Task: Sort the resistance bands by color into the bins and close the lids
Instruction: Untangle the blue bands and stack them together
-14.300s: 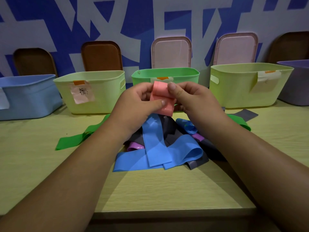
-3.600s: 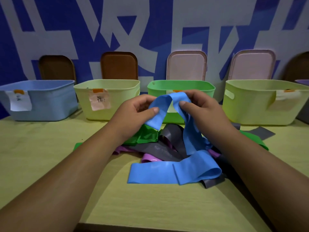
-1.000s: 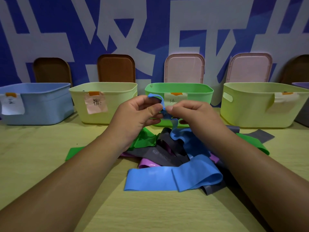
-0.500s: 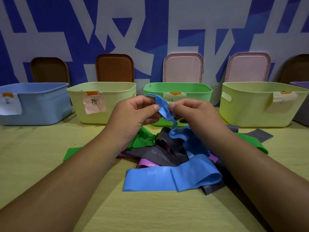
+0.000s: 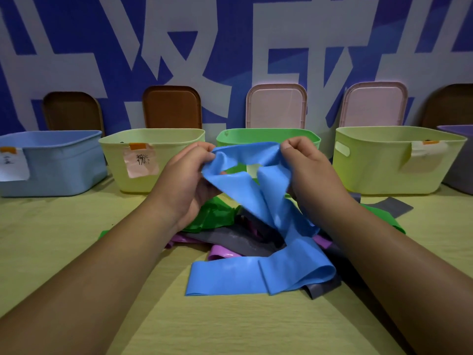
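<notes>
Plainly, the left grip [image 5: 188,183] and right grip [image 5: 311,170] each pinch the blue band [image 5: 256,198], spread between them and drooping below; it looks light, limp and slick, best bunched.

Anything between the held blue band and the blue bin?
Blue bin stands open. The pale yellow bin sits in between along the row; the blue band, gripped by left hand and right hand, trails into the pile.
</notes>
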`<action>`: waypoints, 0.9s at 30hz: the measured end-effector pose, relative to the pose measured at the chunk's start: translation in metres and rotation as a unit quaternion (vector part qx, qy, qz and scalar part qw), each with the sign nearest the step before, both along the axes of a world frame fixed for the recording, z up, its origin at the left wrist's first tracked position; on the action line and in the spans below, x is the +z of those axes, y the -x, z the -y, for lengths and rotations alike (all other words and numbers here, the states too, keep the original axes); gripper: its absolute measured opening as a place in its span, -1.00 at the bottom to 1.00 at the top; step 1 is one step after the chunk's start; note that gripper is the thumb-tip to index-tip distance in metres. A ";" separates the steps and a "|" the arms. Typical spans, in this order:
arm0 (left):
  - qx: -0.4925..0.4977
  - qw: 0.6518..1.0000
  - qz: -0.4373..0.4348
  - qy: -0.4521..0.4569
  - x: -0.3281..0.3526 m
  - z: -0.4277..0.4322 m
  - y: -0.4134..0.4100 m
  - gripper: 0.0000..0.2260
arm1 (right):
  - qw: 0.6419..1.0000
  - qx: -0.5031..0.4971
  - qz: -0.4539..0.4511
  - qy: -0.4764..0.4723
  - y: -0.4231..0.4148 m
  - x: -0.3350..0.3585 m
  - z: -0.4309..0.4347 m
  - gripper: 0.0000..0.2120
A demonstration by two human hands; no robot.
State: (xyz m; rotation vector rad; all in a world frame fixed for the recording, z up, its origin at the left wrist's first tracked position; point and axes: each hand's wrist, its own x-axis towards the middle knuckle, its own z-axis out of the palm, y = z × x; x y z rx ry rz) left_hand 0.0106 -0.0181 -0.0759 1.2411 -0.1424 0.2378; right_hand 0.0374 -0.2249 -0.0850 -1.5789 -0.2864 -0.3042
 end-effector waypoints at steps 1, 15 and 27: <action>0.006 1.000 0.001 -0.002 0.000 -0.001 0.000 -0.76 | 1.000 0.009 -0.010 -0.026 0.000 0.002 0.000 -0.75; 0.135 0.858 0.199 -0.455 0.035 -0.023 0.037 -0.89 | 0.993 -0.048 0.091 0.063 0.018 0.020 0.024 -0.87; 0.098 0.858 0.272 -0.425 0.147 -0.004 0.137 -0.87 | 0.969 0.209 -0.084 0.100 0.103 0.107 0.046 -0.25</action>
